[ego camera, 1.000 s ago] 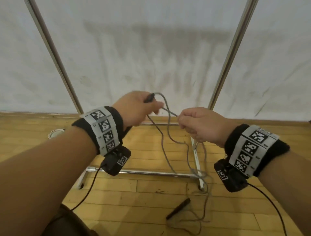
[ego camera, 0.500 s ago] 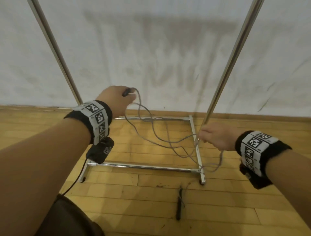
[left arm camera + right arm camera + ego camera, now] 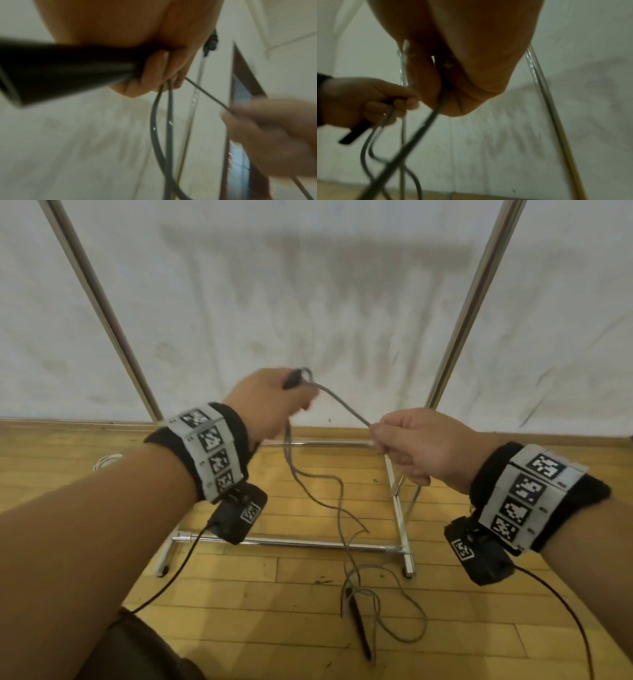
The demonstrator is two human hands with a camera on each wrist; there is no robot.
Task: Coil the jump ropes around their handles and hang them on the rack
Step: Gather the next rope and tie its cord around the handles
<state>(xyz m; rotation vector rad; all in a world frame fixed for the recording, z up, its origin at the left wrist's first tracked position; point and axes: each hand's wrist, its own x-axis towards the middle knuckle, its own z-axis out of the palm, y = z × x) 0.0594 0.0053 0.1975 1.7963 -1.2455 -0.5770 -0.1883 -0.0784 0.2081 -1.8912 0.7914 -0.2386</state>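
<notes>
The left hand (image 3: 270, 402) is gripping a black cylindrical plastic handle (image 3: 65, 70), while the right hand (image 3: 421, 446) is pinching the thin grey jump rope (image 3: 342, 405) stretched taut between them, right of it.

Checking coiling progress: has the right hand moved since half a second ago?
Yes. The right hand, pinching the rope, has risen and shifted left, away from the rack's right pole, toward the left hand.

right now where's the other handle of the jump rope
In the head view the loose handle lies on the wooden floor, lower centre, just in front of the rack, amid slack rope.
</notes>
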